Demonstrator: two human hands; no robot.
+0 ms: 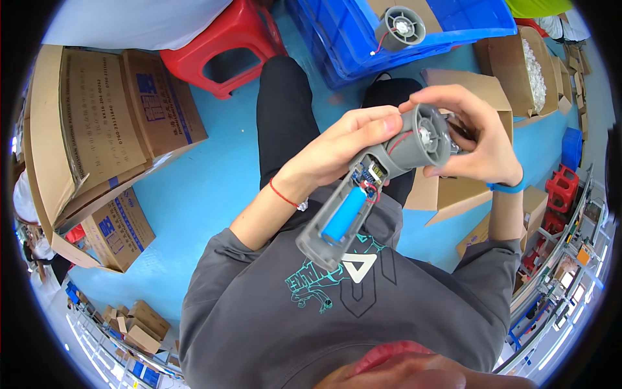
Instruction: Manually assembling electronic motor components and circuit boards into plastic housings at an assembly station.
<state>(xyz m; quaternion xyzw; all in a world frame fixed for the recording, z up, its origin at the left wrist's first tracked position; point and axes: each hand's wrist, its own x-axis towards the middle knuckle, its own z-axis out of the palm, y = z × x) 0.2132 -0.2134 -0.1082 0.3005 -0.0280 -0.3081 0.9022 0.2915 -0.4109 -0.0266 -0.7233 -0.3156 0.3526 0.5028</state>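
A grey handheld fan is tilted in front of my chest, its round head up to the right and its handle slanting down to the left. The handle lies uncovered, so a blue cylindrical battery, a small circuit board and thin red wires show inside. My left hand is closed around the neck, with the thumb on the side of the head. Curled about the head's right side, my right hand has its fingertips and thumb against it. What lies behind the head, between those fingers, is partly hidden.
A blue crate stands ahead, with another grey fan head at its rim. Red stool and large cardboard box are on the left. On the right are open cartons, one box with white pieces inside.
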